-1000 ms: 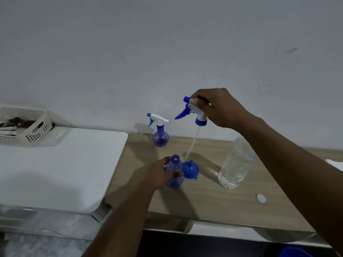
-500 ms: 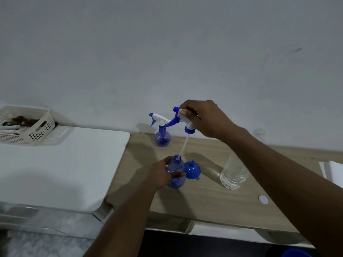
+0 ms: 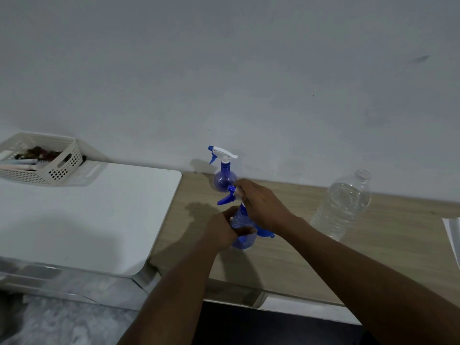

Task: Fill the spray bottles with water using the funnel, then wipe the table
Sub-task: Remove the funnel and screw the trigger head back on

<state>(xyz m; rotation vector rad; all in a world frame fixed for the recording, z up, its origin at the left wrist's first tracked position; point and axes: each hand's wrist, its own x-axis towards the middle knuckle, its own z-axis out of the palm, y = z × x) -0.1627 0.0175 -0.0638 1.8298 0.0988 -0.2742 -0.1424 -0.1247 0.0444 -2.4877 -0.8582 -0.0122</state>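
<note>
A person stands at a light wood-grain table (image 3: 311, 245) set against a plain grey-white wall (image 3: 249, 70). The left hand (image 3: 221, 231) is wrapped around the round body of a translucent blue plastic spray bottle (image 3: 242, 230), which stands upright on the table near its left end; fingers and thumb are closed on the bottle. The right hand (image 3: 261, 205) sits over the neck of that bottle, fingers curled tight on a white-and-blue trigger spray head (image 3: 230, 196), whose blue lever points left. Whether the head is fully seated on the neck cannot be told, the hand covers the joint.

A blue plastic funnel (image 3: 266, 234) lies on the table just beside the held bottle, on its right, largely hidden under the right wrist. A second blue spray bottle with white trigger head fitted (image 3: 222, 170) stands upright at the back of the table, close to the wall, behind the hands. A clear ribbed plastic water bottle (image 3: 343, 205), uncapped, stands to the right, well apart from the hands. A white sheet edge (image 3: 453, 235) shows at the far right.

To the left, a white rounded-corner surface (image 3: 87, 215) adjoins the table and bears a cream perforated plastic basket (image 3: 57, 168) with indistinct contents
</note>
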